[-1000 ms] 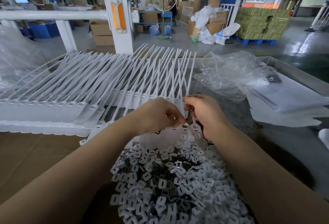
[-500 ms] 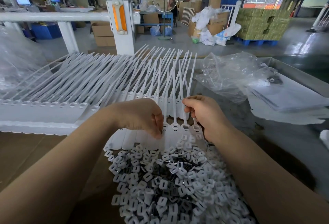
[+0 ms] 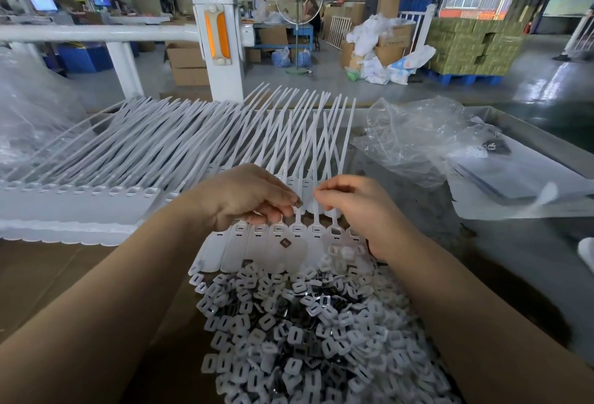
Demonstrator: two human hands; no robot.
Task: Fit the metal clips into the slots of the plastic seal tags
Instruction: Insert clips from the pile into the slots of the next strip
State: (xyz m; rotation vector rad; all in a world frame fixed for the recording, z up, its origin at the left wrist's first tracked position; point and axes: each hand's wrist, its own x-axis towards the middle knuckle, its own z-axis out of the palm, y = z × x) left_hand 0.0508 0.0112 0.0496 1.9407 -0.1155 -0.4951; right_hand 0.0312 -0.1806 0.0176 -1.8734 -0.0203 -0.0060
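Pinching a small dark metal clip between thumb and fingertips, the left hand hangs just above the row of plastic seal tags, its remaining fingers curled down so that they touch the heads of the tags. The right hand sits just beside it, thumb and forefinger drawn together at the thin white strap of one tag, though whether they actually grip the strap or only brush it cannot be told from this angle. The tags lie side by side in one flat strip, their slotted heads towards the hands and their broad flags towards the person. Some heads show a narrow slit, and one near the right hand shows a wider dark opening. A second loose clip lies flat on a flag in the middle of the strip. Nearer the person, touching the flag ends, spreads a large heap of clips (white plastic squares mixed with dark metal ones), flanked by both forearms. To the left, a longer bank of tags lies fanned out, straps pointing away towards a white post with an orange reflector. Crumpled clear plastic bags rest on the grey table to the right, and brown cardboard covers the surface on the left. Stacked cartons stand on the factory floor beyond.
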